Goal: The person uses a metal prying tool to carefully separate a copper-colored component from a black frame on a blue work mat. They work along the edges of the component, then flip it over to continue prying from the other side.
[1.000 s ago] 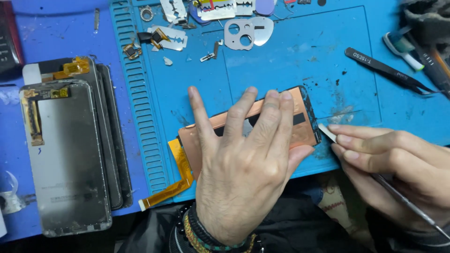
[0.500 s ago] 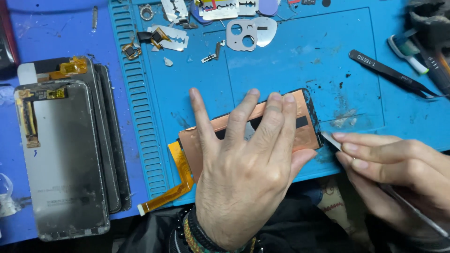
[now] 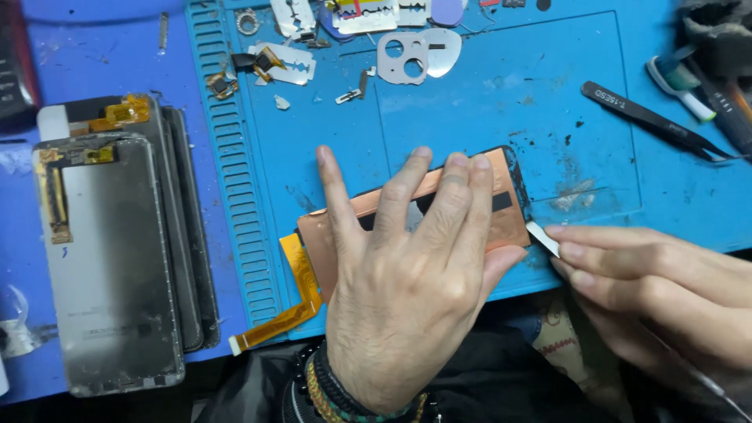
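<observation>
Your left hand (image 3: 407, 290) lay flat, fingers spread, pressing the copper-backed phone screen (image 3: 423, 211) onto the blue mat (image 3: 486, 102) at the tabletop's near edge. Your right hand (image 3: 650, 282) had its grip pinched shut on a thin white blade (image 3: 543, 237) touching the screen's right end. The panel looked thin, light and brittle, its orange ribbon cable (image 3: 294, 298) soft, so broad flat pressure by the edges suited it best.

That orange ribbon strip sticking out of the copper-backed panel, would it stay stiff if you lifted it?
Probably floppy: the orange ribbon strip already bends and trails off the blue mat. It looks thin and light, so it would likely dangle from the copper-backed panel under the left hand. Likely easy to crease or tear.
</observation>
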